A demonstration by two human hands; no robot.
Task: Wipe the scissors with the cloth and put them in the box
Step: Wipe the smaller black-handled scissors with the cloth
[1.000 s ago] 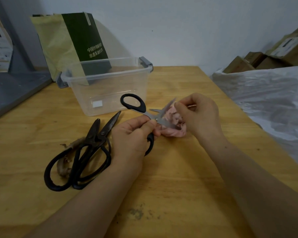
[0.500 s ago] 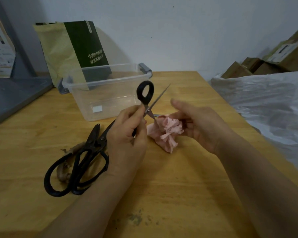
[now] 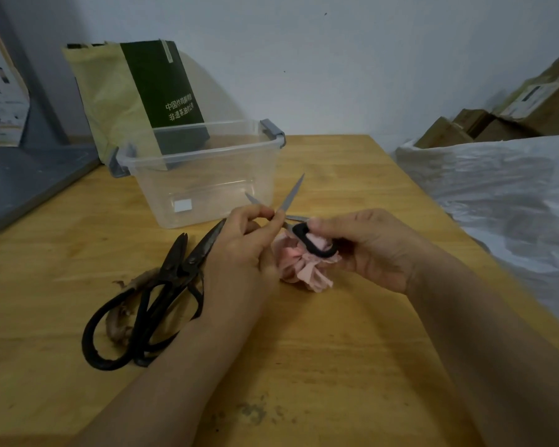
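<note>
A pair of scissors with silver blades and black handles is held above the wooden table, its blades spread and pointing up towards the clear plastic box. My left hand pinches it near the pivot. One black handle loop lies against the crumpled pink cloth. My right hand grips the cloth, and its thumb rests on that loop. The other handle is hidden behind my left hand. The box holds nothing I can see.
Two large black iron scissors lie on the table left of my left hand, over a brown rag. A green and yellow bag leans behind the box. White plastic sheeting and cardboard boxes fill the right side.
The scissors have been turned over: the handle loop that pointed up is down at the cloth, and the blades point up. My right hand has closed on the cloth and handle.
</note>
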